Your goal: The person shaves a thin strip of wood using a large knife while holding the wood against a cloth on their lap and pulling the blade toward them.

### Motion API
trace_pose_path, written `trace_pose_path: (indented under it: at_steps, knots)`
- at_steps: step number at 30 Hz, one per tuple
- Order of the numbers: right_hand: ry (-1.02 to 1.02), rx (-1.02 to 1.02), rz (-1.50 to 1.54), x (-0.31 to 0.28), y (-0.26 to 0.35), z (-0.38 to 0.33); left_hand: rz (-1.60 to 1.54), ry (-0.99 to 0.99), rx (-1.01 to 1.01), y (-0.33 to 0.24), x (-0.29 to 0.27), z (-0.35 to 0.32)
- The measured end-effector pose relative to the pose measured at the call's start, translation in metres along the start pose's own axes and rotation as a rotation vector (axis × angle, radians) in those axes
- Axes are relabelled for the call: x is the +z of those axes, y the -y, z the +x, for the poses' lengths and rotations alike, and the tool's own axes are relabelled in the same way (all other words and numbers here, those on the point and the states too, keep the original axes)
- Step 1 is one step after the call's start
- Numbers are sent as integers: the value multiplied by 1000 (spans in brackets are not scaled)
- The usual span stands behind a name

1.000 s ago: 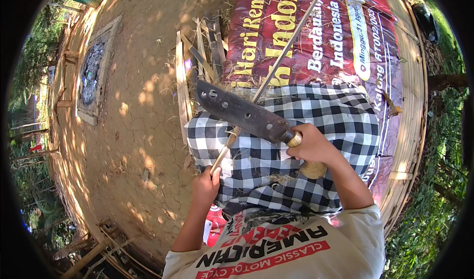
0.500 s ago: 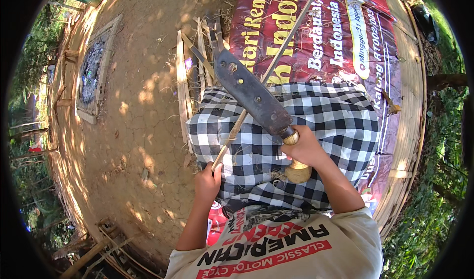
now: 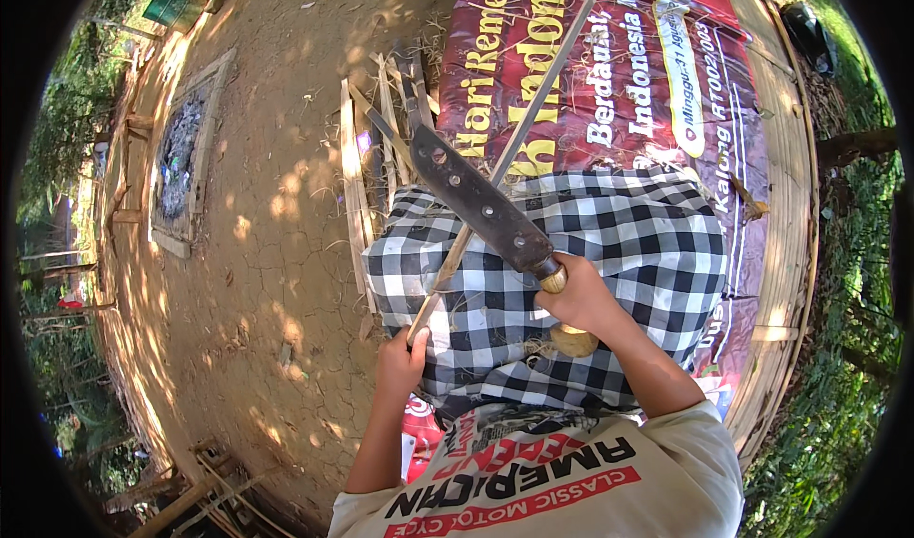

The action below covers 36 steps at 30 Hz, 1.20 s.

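Bright sunlight dapples the ground (image 3: 257,290), and fisheye distortion curves the black-rimmed edges.

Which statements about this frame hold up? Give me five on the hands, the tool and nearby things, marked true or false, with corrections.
1. The right hand grips the pale brown handle of the dark, perforated metal blade. True.
2. The left hand is empty. False: it holds the long, narrow strip of wood or bamboo.
3. The blade crosses the strip in this view. True.
4. The lap is covered in plain green cloth. False: the cloth is black-and-white checked.
5. A glossy dark-red printed banner lies beyond the cloth. True.
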State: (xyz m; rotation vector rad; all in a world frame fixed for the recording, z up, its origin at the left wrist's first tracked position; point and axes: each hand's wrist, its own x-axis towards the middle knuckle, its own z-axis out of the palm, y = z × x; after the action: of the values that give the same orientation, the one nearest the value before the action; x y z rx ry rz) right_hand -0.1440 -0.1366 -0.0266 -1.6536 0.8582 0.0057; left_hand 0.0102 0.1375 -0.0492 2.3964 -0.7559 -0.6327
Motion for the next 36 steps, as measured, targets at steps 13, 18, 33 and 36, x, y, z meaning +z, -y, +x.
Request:
trace_pose_path:
  at_steps: [13, 18, 33, 36]
  knots:
    - [-433, -344, -149, -11, 10, -7, -495, 427, -344, 16, -26, 31]
    - [-486, -499, -261, -12, 8, -13, -556, 490, -385, 28, -27, 35]
    - [-164, -775, -593, 13, 18, 12, -790, 818, -605, 32, -48, 52]
    - [-113, -751, -688, 16, 20, 20, -878, 916, -603, 45, -46, 53]
